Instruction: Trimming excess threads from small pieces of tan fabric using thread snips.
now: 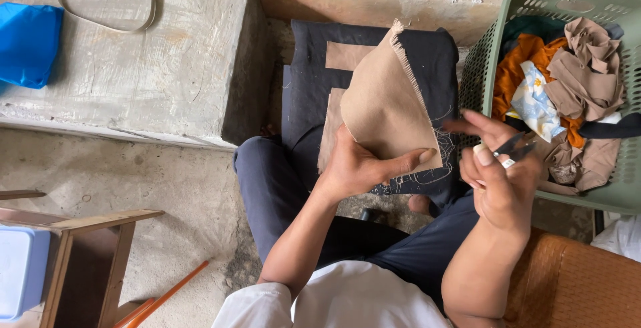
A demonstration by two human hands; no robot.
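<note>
My left hand (357, 168) grips a tan piece of cloth (384, 101) with a frayed edge, thumb pressed on its lower corner, holding it up over my lap. My right hand (497, 178) is just right of the cloth and holds a small pair of thread snips (515, 147), blades pointing right. Loose threads (431, 168) hang from the cloth's lower edge. Under it, a dark navy cloth (307, 81) with tan pieces (346, 55) lies over my knees.
A green plastic laundry basket (484, 54) with several tan, orange and flowered fabric scraps stands at the right. A concrete step (133, 67) with a blue bag (27, 44) is at the left. A wooden stool (80, 248) and orange stick (170, 291) are lower left.
</note>
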